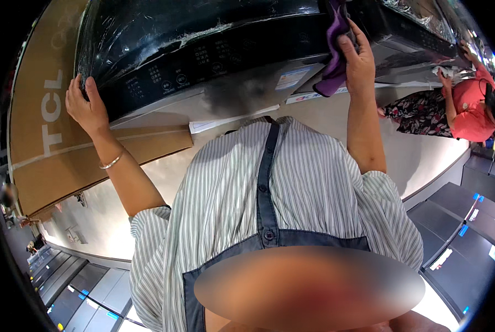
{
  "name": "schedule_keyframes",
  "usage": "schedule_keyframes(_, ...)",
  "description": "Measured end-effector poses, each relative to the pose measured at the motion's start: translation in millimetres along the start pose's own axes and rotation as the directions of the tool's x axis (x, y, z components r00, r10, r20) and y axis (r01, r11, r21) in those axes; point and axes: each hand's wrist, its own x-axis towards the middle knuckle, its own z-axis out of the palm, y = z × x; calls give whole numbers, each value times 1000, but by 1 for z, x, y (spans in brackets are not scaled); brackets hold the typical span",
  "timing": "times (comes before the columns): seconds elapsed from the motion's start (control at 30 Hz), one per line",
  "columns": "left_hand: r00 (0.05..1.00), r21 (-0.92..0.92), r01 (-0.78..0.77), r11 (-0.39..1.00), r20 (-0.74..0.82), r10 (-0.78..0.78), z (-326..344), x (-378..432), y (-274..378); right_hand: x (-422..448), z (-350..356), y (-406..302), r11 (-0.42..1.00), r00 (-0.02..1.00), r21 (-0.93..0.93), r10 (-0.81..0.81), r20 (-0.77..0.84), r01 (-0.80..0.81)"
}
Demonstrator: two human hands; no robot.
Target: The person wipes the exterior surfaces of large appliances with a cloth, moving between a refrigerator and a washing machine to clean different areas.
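Before me stands a top-loading washing machine (pixel 231 58) with a glossy black control panel and printed markings. Torn clear plastic film (pixel 197 35) clings along the panel's upper edge. My left hand (pixel 87 101) rests at the machine's left front corner, thumb apart from the fingers, with nothing held. At the right end of the panel, my right hand (pixel 358 58) grips a purple cloth (pixel 334 68) with dark edging between thumb and fingers. The cloth hangs down over the panel's edge. A paper label (pixel 293 78) is stuck on the grey front below.
A large TCL cardboard carton (pixel 44 103) stands close on the left. Another film-wrapped appliance (pixel 409 35) adjoins on the right, where a person in a red top (pixel 471 103) stands with a hand on it. Dark appliances (pixel 451 224) stand in rows behind me.
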Motion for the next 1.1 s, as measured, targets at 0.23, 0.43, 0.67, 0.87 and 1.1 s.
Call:
schedule_keyframes(0.23,1000,45,18,999,19,-19,-11,-3,0,-2,41,-73,798,988,-590,-33,153,119)
schedule_keyframes(0.43,1000,66,5,998,-16,-4,-15,0,16,12,6,-35,932,990,-351,-48,136,93)
schedule_keyframes(0.67,1000,64,-10,998,1,10,-19,1,0,-2,-3,-44,996,977,-70,60,205,-46)
schedule_keyframes(0.87,1000,88,-14,996,-17,15,-23,4,18,20,7,-62,908,995,-417,3,102,40)
schedule_keyframes(1.1,998,77,50,996,-40,-47,-23,6,24,12,8,-31,995,997,100,21,-68,-14)
